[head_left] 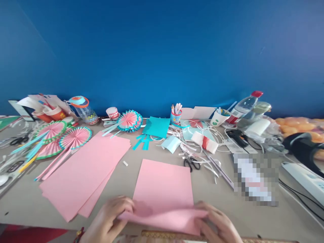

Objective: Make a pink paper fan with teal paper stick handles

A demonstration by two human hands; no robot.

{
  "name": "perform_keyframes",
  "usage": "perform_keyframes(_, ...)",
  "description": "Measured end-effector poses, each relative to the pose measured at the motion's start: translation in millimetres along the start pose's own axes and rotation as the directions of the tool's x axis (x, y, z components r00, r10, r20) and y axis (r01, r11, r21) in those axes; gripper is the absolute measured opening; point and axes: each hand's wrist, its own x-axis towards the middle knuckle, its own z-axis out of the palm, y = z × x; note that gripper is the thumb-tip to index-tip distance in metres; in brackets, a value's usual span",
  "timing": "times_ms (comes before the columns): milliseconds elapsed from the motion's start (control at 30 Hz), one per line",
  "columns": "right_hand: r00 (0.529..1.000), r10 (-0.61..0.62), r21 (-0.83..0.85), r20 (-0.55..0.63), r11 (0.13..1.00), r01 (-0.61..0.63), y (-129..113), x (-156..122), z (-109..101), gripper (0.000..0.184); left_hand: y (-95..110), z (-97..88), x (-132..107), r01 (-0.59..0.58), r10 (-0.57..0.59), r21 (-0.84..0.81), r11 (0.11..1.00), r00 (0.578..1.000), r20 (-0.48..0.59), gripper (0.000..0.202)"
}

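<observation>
A sheet of pink paper (164,185) lies in front of me, its near edge lifted and curled over toward the far side. My left hand (113,216) pinches the left end of that raised edge between thumb and fingers. At the right end, my right hand (217,221) grips the same edge. The far part of the sheet rests flat on the table. Left of it is a stack of larger pink sheets (88,172), slightly fanned out. Black-handled scissors (191,163) lie just beyond the sheet's far right corner.
Pink paper fans (76,137) with teal edges lie at the left. Teal paper (157,127), a pencil cup (176,116) and white strips stand or lie farther back. A bottle (244,108), a hot glue gun (238,137) and a power strip (305,180) are on the right.
</observation>
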Motion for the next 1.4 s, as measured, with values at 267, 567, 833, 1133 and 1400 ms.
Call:
perform_keyframes(267, 0.960, 0.249, -0.053, -0.127, 0.965, -0.257, -2.1, 22.8, 34.7, 0.029, 2.2, 8.1, 11.1, 0.448, -0.445, -0.223, 0.866, 0.893, 0.065, 0.027)
perform_keyframes(567, 0.993, 0.033, -0.474, -0.116, 0.876, -0.084, 1.4, 27.8, 48.4, 0.049, 1.2, 18.3, 7.2, 0.293, -0.286, 0.027, 0.956, 0.946, -0.149, 0.056)
perform_keyframes(833, 0.995, 0.097, -0.634, 0.028, 0.771, -0.057, 3.7, 46.5, 44.5, 0.041, -0.1, 24.9, 9.0, 0.254, -0.165, 0.349, 0.902, 0.950, -0.266, 0.038)
perform_keyframes(1133, 0.988, 0.097, -0.652, 0.121, 0.758, 0.005, 17.2, 59.3, 39.7, 0.040, 25.2, 14.4, 35.7, -0.093, 0.003, 0.488, 0.868, 0.983, 0.183, 0.055)
perform_keyframes(1400, 0.991, 0.105, -0.641, 0.086, 0.767, -0.026, 18.6, 58.5, 42.6, 0.038, 13.7, 19.6, 17.2, -0.020, -0.051, 0.430, 0.903, 0.987, 0.152, 0.057)
